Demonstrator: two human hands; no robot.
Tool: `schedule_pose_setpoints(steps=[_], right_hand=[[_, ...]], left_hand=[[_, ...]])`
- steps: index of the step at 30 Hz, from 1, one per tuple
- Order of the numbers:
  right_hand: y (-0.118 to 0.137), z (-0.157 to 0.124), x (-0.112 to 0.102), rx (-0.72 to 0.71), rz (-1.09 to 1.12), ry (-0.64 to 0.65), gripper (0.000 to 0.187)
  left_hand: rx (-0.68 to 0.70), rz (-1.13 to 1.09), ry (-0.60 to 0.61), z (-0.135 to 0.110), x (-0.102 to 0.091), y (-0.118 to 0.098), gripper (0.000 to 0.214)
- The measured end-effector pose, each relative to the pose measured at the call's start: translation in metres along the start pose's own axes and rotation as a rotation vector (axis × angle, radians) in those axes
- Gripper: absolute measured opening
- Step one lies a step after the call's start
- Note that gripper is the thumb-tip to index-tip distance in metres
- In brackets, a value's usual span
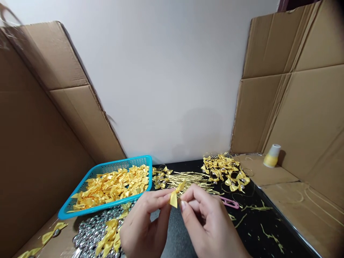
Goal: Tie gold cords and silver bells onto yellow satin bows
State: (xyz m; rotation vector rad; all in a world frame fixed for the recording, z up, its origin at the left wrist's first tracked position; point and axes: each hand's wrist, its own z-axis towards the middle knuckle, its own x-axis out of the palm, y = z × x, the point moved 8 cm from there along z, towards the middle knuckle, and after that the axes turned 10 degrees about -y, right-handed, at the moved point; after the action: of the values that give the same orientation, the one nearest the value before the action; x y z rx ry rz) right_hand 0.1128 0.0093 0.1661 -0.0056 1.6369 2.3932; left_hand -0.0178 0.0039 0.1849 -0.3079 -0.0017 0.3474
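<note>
Held bow [175, 196] pinched between left hand [142, 229] and right hand [212, 225], thumb and forefinger of each closed on it, near centre over table [268, 222]. Saw beads [90, 233] with loose bows [110, 233] just left of left hand. Saw basket [122, 159] of bows far left, wires [188, 178] just beyond hands, beaded bows [225, 170] far right, clip [229, 203] on table just right of right hand, cup [272, 156] farthest right on cardboard [309, 114].

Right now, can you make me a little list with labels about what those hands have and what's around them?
Left hand: pinching yellow bow
Right hand: pinching the same bow
Blue basket: heaped with plain bows
Near left hand: silver beads
Behind hands: gold wires, beaded bows
Right of hands: pink tool
</note>
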Motion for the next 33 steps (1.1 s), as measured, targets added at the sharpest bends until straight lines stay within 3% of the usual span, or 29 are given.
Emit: schedule_pose_setpoints(steps=[8,14,17,23,33], right_hand=[[0.002,-0.004,0.001,0.029,-0.029,-0.041,0.019],[0.001,-0.012,0.0,-0.05,-0.121,-0.179,0.018],[0.003,-0.014,0.002,-0.067,-0.127,-0.184,0.019],[0.006,-0.013,0.004,-0.029,-0.067,-0.142,0.018],[0.0,-0.011,0.002,-0.004,-0.109,-0.135,0.016]], left_hand=[[0.261,0.127,0.058,0.009,0.002,-0.024,0.021],[0.326,0.146,0.052,0.011,-0.001,-0.028,0.017],[0.266,0.104,-0.006,0.008,-0.003,-0.022,0.013],[-0.042,-0.013,-0.121,-0.013,-0.007,0.007,0.022],[-0.129,-0.069,-0.192,-0.018,-0.007,0.012,0.019]])
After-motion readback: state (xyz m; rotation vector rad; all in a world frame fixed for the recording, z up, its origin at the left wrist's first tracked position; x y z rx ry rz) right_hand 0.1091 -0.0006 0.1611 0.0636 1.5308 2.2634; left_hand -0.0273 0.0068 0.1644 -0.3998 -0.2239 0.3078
